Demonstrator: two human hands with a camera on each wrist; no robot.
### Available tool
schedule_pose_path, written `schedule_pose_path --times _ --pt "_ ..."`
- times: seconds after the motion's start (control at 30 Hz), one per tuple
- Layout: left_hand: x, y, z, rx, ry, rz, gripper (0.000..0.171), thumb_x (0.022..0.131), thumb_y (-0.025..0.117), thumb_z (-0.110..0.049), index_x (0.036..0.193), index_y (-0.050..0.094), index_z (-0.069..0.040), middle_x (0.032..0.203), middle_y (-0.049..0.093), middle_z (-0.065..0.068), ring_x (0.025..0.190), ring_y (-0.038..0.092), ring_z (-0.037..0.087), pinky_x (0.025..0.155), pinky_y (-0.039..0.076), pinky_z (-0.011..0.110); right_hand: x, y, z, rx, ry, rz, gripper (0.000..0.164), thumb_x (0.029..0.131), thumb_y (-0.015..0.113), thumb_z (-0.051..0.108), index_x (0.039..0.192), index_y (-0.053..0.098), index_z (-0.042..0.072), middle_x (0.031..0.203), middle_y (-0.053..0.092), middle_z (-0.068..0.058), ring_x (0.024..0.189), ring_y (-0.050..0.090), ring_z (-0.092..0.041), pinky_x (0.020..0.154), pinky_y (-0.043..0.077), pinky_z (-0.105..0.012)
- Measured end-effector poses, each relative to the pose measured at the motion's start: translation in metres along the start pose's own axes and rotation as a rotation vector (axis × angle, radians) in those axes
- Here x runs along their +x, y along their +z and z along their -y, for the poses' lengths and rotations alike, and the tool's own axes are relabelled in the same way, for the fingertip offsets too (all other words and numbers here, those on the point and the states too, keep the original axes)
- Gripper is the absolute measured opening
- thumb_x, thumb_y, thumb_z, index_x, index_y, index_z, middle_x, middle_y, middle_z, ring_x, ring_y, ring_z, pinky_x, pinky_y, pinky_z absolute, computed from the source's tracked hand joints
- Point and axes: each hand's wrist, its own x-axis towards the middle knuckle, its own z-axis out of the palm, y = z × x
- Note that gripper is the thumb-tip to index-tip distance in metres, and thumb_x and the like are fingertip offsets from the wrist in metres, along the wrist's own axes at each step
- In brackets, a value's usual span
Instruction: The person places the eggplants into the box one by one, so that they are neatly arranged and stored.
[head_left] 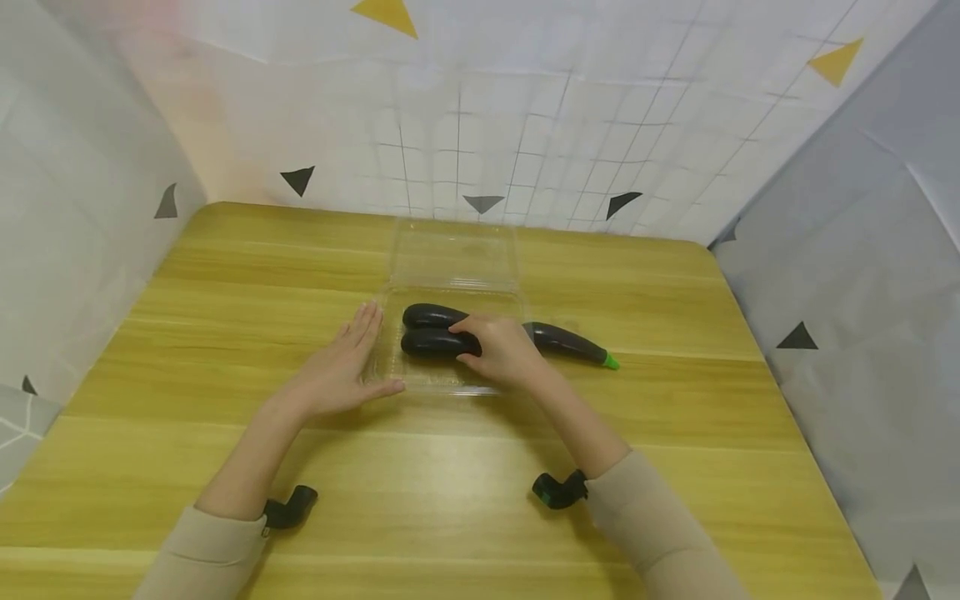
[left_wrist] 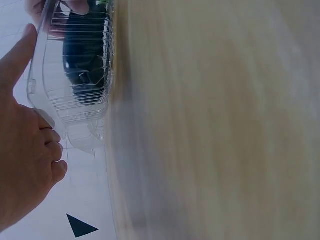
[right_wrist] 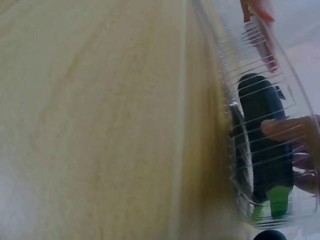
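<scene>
A clear plastic clamshell box (head_left: 427,380) lies with its lid (head_left: 455,250) folded back toward the wall. Two dark eggplants sit side by side in it, a rear eggplant (head_left: 429,315) and a front eggplant (head_left: 427,342). My right hand (head_left: 501,352) grips the front eggplant from above, thumb at its near side; the green stem end (right_wrist: 278,200) shows in the right wrist view. My left hand (head_left: 337,371) rests along the box's left side, fingers straight, thumb spread to the front corner. A third eggplant (head_left: 567,341) with a green tip lies on the right, its left end behind my right hand.
The wooden table (head_left: 450,483) runs back to a white sheet wall with triangles (head_left: 483,202). Grey side walls (head_left: 847,275) flank it. Black devices, a left one (head_left: 292,507) and a right one (head_left: 557,491), stick out at the sleeve cuffs.
</scene>
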Motion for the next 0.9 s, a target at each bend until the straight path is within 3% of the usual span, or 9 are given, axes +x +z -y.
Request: schedule_pose_path --times 0.43,0.9 --pt "0.001 0.001 0.000 0.009 0.011 -0.012 0.111 0.085 0.058 -0.065 0.153 -0.005 -0.004 0.159 -0.014 0.011 0.146 -0.011 0.023 0.118 0.006 0.045 0.001 0.005 0.000 -0.002 0.143 0.015 0.044 0.077 0.082 0.027 0.115 0.067 0.010 0.116 0.067 -0.004 0.104 0.064 -0.023 0.084 0.054 -0.035" --pt "0.002 0.000 0.001 0.007 0.013 -0.005 0.111 0.085 0.057 -0.065 0.153 -0.006 -0.003 0.159 -0.013 0.013 0.145 -0.012 0.023 0.118 0.005 0.045 -0.006 -0.004 0.002 -0.004 0.168 -0.019 0.047 0.078 0.081 0.035 0.118 0.067 0.014 0.117 0.067 0.000 0.105 0.063 -0.020 0.081 0.055 -0.036"
